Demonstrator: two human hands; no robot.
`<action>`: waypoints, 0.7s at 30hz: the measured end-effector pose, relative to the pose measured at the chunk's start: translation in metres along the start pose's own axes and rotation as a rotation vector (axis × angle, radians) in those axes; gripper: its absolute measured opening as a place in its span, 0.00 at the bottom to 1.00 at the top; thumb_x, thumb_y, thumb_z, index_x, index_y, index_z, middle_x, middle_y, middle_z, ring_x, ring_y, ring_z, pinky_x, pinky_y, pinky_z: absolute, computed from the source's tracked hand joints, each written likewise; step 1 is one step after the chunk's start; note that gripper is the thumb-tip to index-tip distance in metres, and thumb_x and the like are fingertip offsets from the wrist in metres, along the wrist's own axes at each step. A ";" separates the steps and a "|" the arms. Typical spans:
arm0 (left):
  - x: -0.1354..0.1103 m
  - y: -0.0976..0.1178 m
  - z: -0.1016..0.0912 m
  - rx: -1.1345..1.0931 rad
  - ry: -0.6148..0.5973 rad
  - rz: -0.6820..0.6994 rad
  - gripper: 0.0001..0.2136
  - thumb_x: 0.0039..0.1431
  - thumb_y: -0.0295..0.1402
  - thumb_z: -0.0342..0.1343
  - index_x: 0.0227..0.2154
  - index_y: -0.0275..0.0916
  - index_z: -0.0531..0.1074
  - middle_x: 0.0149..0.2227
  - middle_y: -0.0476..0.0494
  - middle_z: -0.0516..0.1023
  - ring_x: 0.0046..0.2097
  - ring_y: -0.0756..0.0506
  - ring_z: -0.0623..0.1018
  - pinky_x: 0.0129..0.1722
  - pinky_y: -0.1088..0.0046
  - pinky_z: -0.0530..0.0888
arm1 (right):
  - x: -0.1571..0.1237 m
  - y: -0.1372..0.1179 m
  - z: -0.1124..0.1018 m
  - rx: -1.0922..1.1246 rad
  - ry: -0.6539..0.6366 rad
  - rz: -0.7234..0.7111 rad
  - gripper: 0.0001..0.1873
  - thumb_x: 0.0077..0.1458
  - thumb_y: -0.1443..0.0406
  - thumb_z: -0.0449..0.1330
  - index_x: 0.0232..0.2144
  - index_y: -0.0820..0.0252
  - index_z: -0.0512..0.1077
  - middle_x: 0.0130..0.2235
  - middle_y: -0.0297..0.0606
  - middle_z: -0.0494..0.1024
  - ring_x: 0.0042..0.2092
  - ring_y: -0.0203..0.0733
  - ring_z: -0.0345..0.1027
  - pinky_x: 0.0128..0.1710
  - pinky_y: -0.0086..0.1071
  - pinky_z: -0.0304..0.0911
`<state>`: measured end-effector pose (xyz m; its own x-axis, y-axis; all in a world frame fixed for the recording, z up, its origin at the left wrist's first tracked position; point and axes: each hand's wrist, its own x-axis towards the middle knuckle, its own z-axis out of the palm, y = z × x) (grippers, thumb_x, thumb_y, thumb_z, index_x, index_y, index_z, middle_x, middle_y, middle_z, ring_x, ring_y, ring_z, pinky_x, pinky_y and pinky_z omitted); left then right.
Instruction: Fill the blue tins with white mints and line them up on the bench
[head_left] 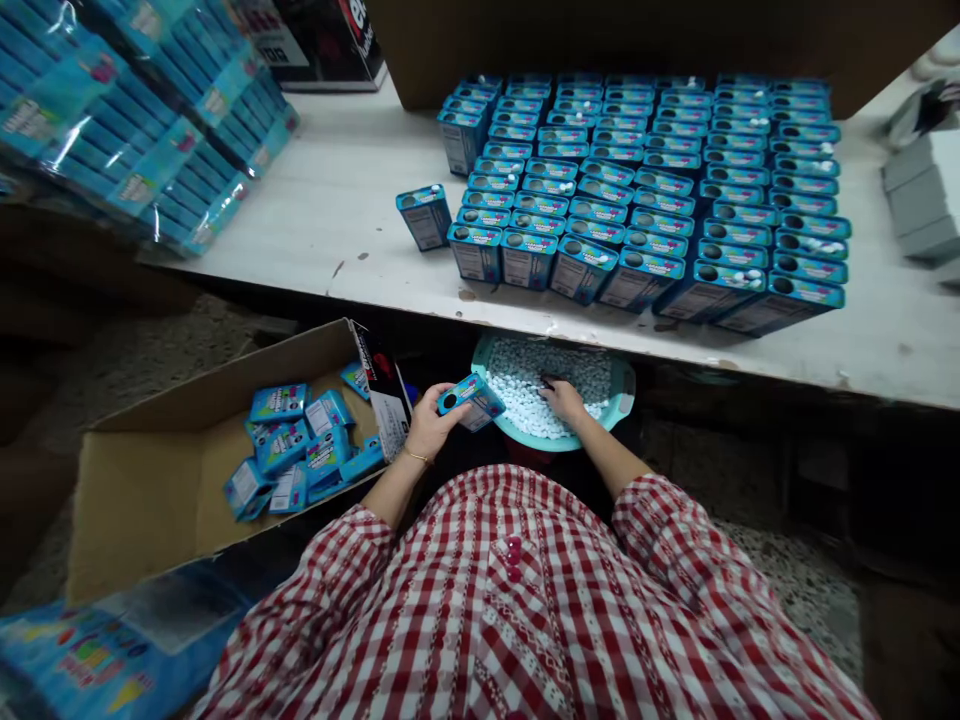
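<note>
My left hand (429,428) grips a small blue box (484,402) by its side, tilted, with a dark round hole at one end. It is held at the left rim of a turquoise basin (622,405). White pellets (521,392) fill this basin. My right hand (568,404) reaches into the basin from the right, its fingers curled down at the pellets. Something dark shows by those fingertips, too small to make out. Left of me, an open cardboard carton (150,480) contains several blue boxes (281,447) lying loose.
Rows of upright blue boxes (585,260) stand on the white table (322,220), some with white pellets on top. One blue box (425,218) stands apart on their left. Plastic-wrapped packs (135,130) are stacked at the far left. The table's front edge overhangs the basin's back.
</note>
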<state>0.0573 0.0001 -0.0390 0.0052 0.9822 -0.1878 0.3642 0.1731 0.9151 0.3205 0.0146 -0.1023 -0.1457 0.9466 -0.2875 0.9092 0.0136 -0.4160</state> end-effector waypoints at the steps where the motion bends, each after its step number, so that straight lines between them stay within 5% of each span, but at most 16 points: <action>1: 0.004 0.001 0.003 0.019 0.003 0.024 0.20 0.44 0.41 0.61 0.40 0.38 0.68 0.33 0.49 0.73 0.33 0.50 0.73 0.35 0.74 0.71 | -0.002 0.004 -0.001 0.025 0.009 0.007 0.20 0.60 0.65 0.48 0.50 0.71 0.67 0.47 0.48 0.75 0.46 0.39 0.69 0.44 0.27 0.61; 5: 0.020 0.010 0.015 0.128 -0.008 0.115 0.19 0.45 0.40 0.60 0.39 0.38 0.68 0.35 0.48 0.74 0.35 0.49 0.74 0.37 0.73 0.71 | -0.018 0.018 -0.024 0.144 0.042 -0.005 0.19 0.57 0.65 0.52 0.51 0.64 0.67 0.50 0.44 0.73 0.48 0.39 0.68 0.47 0.30 0.62; 10: 0.035 0.024 0.045 0.286 -0.107 0.226 0.17 0.47 0.35 0.59 0.41 0.39 0.67 0.37 0.47 0.75 0.37 0.47 0.74 0.39 0.72 0.71 | -0.048 0.022 -0.081 0.276 0.092 -0.086 0.19 0.54 0.64 0.54 0.49 0.63 0.70 0.48 0.44 0.75 0.48 0.43 0.68 0.48 0.35 0.62; 15: 0.044 0.032 0.080 0.525 -0.239 0.314 0.17 0.49 0.32 0.59 0.43 0.40 0.67 0.41 0.44 0.75 0.44 0.44 0.73 0.45 0.69 0.69 | -0.061 -0.006 -0.128 0.029 -0.022 -0.114 0.19 0.55 0.63 0.54 0.50 0.58 0.69 0.49 0.39 0.75 0.49 0.44 0.68 0.49 0.35 0.61; 21: 0.042 0.033 0.096 0.668 -0.312 0.297 0.18 0.50 0.32 0.58 0.45 0.39 0.67 0.40 0.41 0.74 0.46 0.41 0.72 0.45 0.67 0.69 | -0.059 -0.051 -0.146 -0.371 -0.149 -0.076 0.17 0.58 0.62 0.49 0.48 0.57 0.68 0.46 0.43 0.76 0.45 0.48 0.70 0.41 0.38 0.63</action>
<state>0.1585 0.0397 -0.0507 0.4142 0.8974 -0.1517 0.7877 -0.2700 0.5538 0.3400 0.0051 0.0616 -0.2480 0.8816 -0.4015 0.9687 0.2228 -0.1091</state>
